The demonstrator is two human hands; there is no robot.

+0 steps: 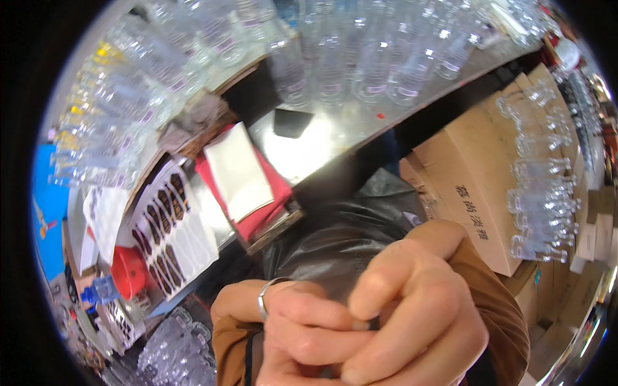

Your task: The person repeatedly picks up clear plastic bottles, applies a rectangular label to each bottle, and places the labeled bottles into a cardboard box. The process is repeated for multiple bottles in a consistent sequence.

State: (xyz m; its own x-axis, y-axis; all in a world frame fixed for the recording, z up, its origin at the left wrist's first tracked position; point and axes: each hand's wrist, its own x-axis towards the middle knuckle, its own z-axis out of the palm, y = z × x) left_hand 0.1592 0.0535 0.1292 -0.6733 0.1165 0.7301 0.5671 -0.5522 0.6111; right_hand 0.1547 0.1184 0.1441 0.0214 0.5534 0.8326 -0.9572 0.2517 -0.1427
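Note:
My left hand (302, 331) and my right hand (421, 309) are raised close in front of me, over a dark apron (322, 238). Both have curled fingers, and their fingertips meet in a pinch. Whatever lies between the fingertips is hidden or too small to name. A silver bracelet (262, 302) circles my left wrist. Beyond the hands, a folded white cloth (238, 174) rests on a red pad (278, 199) at the bench edge. To its left lies a white sheet (187, 248) with rows of dark, pointed, patterned shapes.
Several clear glass bottles (376, 71) stand along the metal bench (341, 128), with more bottles (154, 71) at upper left. At right, glass bottles (544, 174) lie on a cardboard box (473, 186). A red bowl (129, 273) sits at left; bagged glassware (177, 350) is below.

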